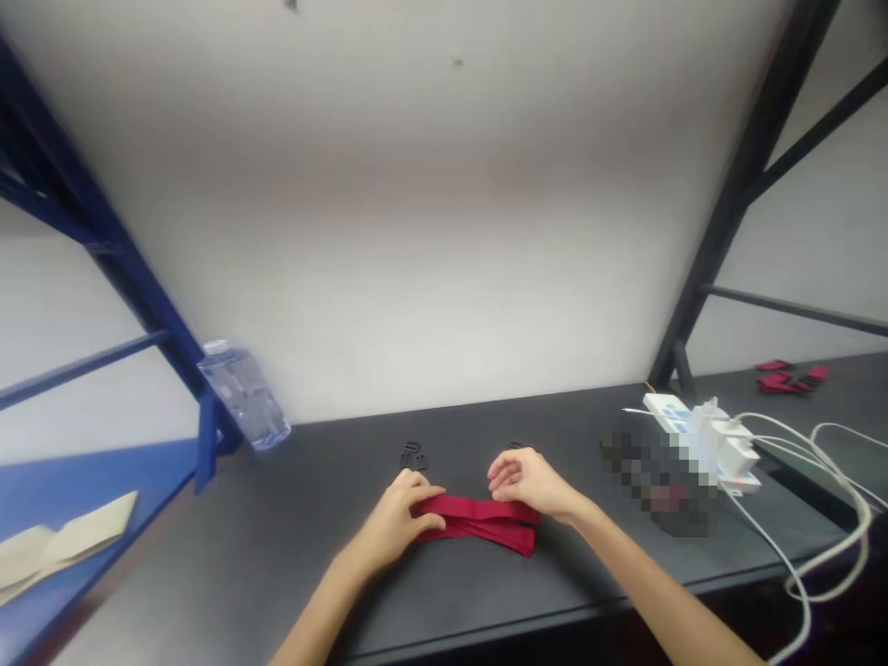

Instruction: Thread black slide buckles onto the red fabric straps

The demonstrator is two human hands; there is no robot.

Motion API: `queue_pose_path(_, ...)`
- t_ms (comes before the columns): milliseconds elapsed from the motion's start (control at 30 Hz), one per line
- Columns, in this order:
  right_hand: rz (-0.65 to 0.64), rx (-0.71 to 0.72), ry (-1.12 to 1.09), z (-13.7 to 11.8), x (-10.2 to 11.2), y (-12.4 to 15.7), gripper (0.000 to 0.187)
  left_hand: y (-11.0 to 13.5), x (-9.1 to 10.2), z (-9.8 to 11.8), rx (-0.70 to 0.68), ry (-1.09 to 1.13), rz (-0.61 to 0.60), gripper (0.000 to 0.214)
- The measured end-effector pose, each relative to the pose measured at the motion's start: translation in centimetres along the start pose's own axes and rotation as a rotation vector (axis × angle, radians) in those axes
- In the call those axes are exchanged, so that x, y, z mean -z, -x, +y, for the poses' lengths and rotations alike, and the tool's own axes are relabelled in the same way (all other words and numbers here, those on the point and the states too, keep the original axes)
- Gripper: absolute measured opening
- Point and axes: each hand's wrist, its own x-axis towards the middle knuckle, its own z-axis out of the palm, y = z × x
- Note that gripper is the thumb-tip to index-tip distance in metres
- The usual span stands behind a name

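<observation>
A bundle of red fabric straps [478, 520] lies on the dark grey table [291, 546] in front of me. My left hand [399, 518] rests on the bundle's left end, fingers curled over the straps. My right hand [527, 481] sits at the bundle's right end with its fingers bent together above the fabric. Small black plastic buckles [413, 455] lie on the table just behind my left hand. Another dark piece [517, 447] peeks out behind my right hand.
A clear water bottle [244, 396] stands at the back left beside a blue rack frame [131, 277]. A white power strip [700, 435] with plugs and white cables [825, 518] sits on the right. More red pieces [787, 377] lie far right. A black rack post [735, 194] rises there.
</observation>
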Motion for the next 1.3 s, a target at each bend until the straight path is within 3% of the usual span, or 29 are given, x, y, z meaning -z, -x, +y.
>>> queue_pose_path(167, 0.023, -0.007, -0.034, 0.8, -0.9, 0.4, 0.026, 0.3, -0.2, -0.1, -0.085, -0.032, -0.047, 0.036)
queue_pose_path(333, 0.075, 0.012, -0.006, 2.1, -1.8, 1.4, 0.021, 0.2, -0.1, 0.5, -0.079, -0.082, -0.066, 0.038)
queue_pose_path(500, 0.037, 0.106, 0.218, 0.8, -1.8, 3.6, 0.015, 0.8, 0.1, 1.0, -0.053, -0.169, -0.060, 0.040)
queue_pose_path(633, 0.035, 0.172, 0.575, -0.5, -1.5, 5.9, 0.040, 1.6, 0.3, 0.8, -0.037, -0.163, -0.075, 0.036)
queue_pose_path(733, 0.000, 0.185, 0.648, -0.5, -1.3, 6.7, 0.048, 2.0, 0.3, 1.0, -0.015, -0.133, -0.081, 0.034)
queue_pose_path(1067, -0.016, 0.263, 0.754, -0.7, -0.7, 6.7, 0.042, 1.8, 0.3, 2.1, 0.048, -0.096, -0.080, 0.016)
queue_pose_path(1300, -0.053, 0.195, 0.857, -0.5, 0.0, 5.7, 0.036, 1.2, 0.3, 2.9, 0.106, -0.100, -0.135, 0.015)
